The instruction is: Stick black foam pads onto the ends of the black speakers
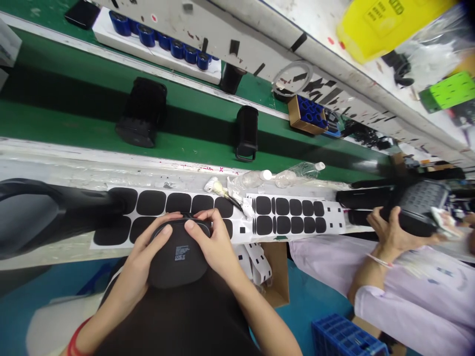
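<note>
The left hand [143, 257] and the right hand [211, 244] are both gripping a black casing [178, 259], a smooth, matte, rounded shell with a small grey label on its upper face. The casing is resting over the person's lap, touching the near edge of the bench [55, 165]. The left hand is wrapping the casing's left side with its thumb lying on top; the right hand is closing over the far right corner, fingertips [208, 217] curling onto the rim.

A white backing sheet [237, 230] is lying flat along the near edge of the bench, directly beyond the casing. It is carrying two rows of black pads [152, 202], flat rounded squares with a dull foam-like surface. A second sheet [330, 217] with smaller rounded pads is lying just beside it toward the right end. A large curved black moulding [33, 212] is lying at the left end of the bench, overlapping the first sheet.

Two clear plastic bottles [293, 174] are lying on their sides near the far edge. Beyond that edge, a green conveyor belt [74, 123] is carrying two upright ribbed black housings [143, 111].

At the right end, a co-worker's hand [389, 230] is holding a dark perforated unit [419, 205].
</note>
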`<state>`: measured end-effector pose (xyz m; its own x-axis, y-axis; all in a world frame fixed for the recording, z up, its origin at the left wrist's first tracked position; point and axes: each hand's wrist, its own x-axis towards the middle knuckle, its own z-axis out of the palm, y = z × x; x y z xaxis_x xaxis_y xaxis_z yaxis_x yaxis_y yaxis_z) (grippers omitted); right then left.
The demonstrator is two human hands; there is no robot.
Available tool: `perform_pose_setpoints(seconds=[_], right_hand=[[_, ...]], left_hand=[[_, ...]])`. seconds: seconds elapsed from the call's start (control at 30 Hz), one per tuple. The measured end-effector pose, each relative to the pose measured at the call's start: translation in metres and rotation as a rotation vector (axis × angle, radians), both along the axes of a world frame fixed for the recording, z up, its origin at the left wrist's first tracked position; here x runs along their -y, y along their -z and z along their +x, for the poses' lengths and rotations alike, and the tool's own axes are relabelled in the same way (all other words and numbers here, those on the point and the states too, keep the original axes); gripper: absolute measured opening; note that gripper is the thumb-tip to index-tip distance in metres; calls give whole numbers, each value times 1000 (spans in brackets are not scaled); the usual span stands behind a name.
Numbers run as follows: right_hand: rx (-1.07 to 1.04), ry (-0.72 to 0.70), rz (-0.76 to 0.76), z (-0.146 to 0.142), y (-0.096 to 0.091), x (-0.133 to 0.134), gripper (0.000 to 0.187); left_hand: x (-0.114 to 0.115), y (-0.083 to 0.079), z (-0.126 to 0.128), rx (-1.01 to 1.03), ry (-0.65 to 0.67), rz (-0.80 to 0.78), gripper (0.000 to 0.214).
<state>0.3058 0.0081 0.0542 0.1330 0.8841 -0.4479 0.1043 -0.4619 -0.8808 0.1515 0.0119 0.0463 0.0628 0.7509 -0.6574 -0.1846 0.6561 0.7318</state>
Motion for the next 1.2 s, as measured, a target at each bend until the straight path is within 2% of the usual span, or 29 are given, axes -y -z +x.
perform_pose_setpoints(seconds=[0.2, 0.27, 0.3, 0.43, 0.5, 0.6, 0.73, 0.8, 0.87, 0.93, 1.03, 1.13, 1.2], right_hand=[[-182, -156, -3, 17, 1, 4, 20], [-253, -232, 8, 26, 0, 8, 23], [-290, -286, 13, 31, 0, 10, 33], [-358, -496, 12, 42, -1, 18, 93], [-378, -522, -16, 44, 0, 20, 105], [-372, -453, -24, 39, 2, 21, 94], [-281, -133, 47, 22, 9, 18, 38], [-214, 26, 69, 15, 12, 16, 25], [-160, 102, 97, 12, 13, 15, 24], [-133, 110, 109, 11, 12, 14, 27], [-95, 154, 90, 10, 11, 14, 31], [-46, 236, 95, 5, 9, 19, 34], [-66, 217, 48, 0, 7, 27, 36]], left_hand=[[-4, -6, 2, 7, -25, -40, 46], [-6, -8, 1, 25, -27, -66, 45], [-7, -9, 1, 35, -26, -79, 45], [-10, -11, 1, 29, -14, -77, 44], [-11, -10, 1, 18, -11, -64, 44], [-12, -9, 2, 22, -21, -50, 42], [-12, -6, 2, 66, 4, -43, 41], [-8, -3, 1, 62, 40, 11, 45], [-2, 2, 0, 15, 61, 146, 50], [6, 7, 0, -44, 119, 267, 57], [14, 10, 5, -125, 233, 283, 70], [10, 8, 11, -186, 164, 266, 70], [2, 3, 12, -163, 89, 216, 64]])
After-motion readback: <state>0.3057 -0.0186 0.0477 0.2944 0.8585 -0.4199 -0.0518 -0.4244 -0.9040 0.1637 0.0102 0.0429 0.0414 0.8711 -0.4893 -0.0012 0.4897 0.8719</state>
